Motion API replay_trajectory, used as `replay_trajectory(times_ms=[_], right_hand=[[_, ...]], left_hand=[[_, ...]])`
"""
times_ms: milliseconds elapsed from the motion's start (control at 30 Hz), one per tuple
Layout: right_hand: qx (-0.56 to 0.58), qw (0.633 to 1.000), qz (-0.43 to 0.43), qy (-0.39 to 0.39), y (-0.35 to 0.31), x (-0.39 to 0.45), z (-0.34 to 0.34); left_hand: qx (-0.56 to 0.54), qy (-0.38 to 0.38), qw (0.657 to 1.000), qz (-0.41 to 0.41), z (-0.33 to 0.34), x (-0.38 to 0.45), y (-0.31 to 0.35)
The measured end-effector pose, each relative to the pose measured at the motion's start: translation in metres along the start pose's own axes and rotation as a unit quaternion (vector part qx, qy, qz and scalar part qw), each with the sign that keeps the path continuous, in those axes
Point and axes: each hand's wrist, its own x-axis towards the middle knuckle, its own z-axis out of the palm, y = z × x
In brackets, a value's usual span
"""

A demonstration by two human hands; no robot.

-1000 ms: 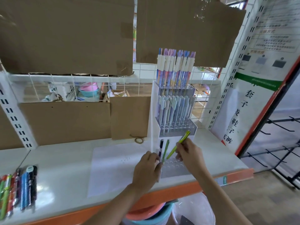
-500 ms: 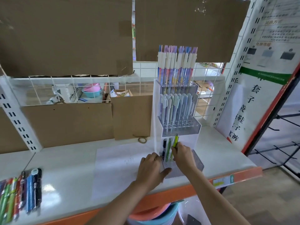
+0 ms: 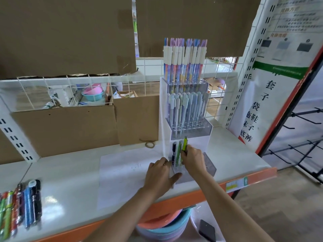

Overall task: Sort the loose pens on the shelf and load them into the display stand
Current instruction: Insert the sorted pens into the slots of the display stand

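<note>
Hands are both at the lowest tier of the display stand [image 3: 185,130], forearms reaching in from the bottom edge of the view. Your right hand [image 3: 193,161] is curled, fingertips pinching the lower barrel of a yellow-green pen [image 3: 184,143] that stands nearly upright in the stand's bottom tier. Just to its left stand a paler green pen [image 3: 178,152] and a black pen [image 3: 173,151], both upright in the same row. Your left hand [image 3: 161,177] lies flat with fingers straight, holding nothing, pressed against the front left corner of the stand's clear base, thumb extended toward the right.

Upper tiers of the stand are filled: white-capped pastel pens [image 3: 184,62] on top, pale blue-green pens [image 3: 186,109] in the middle.

Loose pens [image 3: 21,206] lie side by side at the far left of the white shelf [image 3: 70,180], well apart from the stand; green, red, blue and black barrels are visible. A sheet of white paper [image 3: 122,175] lies under your left hand. A rubber band [image 3: 150,144] rests near the cardboard panel [image 3: 66,130] at the back. Stacked plastic basins [image 3: 166,227] sit below the orange shelf edge [image 3: 183,198]. A printed poster [image 3: 272,95] hangs at right.
</note>
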Motion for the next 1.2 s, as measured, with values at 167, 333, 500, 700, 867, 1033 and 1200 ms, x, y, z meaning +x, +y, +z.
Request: replay_trajectory(times_ms=[167,333,500,700,867,1033,1200], right_hand=[[-0.016,1.0,0.002,-0.024,0.0,0.007,-0.006],[-0.057,0.998,0.0,-0.014,-0.006,0.006,-0.004],[0.032,0.998,0.0,-0.053,0.003,0.006,-0.014],[0.032,0.998,-0.005,-0.055,0.0,0.006,-0.017],[0.052,0.998,-0.009,0.032,0.007,-0.002,0.006],[0.079,0.997,-0.014,0.005,0.012,-0.003,0.0],[0.002,0.998,-0.022,-0.061,0.001,0.007,-0.016]], left_hand=[[-0.005,-0.018,1.0,-0.004,0.0,0.0,-0.001],[-0.008,-0.03,0.999,-0.006,-0.003,0.0,0.0],[-0.005,-0.032,0.999,-0.003,-0.004,-0.001,-0.002],[-0.006,-0.035,0.999,-0.002,-0.004,-0.001,-0.002],[-0.018,-0.031,0.999,-0.002,-0.007,-0.002,0.0],[-0.023,-0.028,0.999,0.001,-0.006,-0.002,-0.002],[-0.027,-0.027,0.999,0.0,-0.006,-0.002,-0.002]])
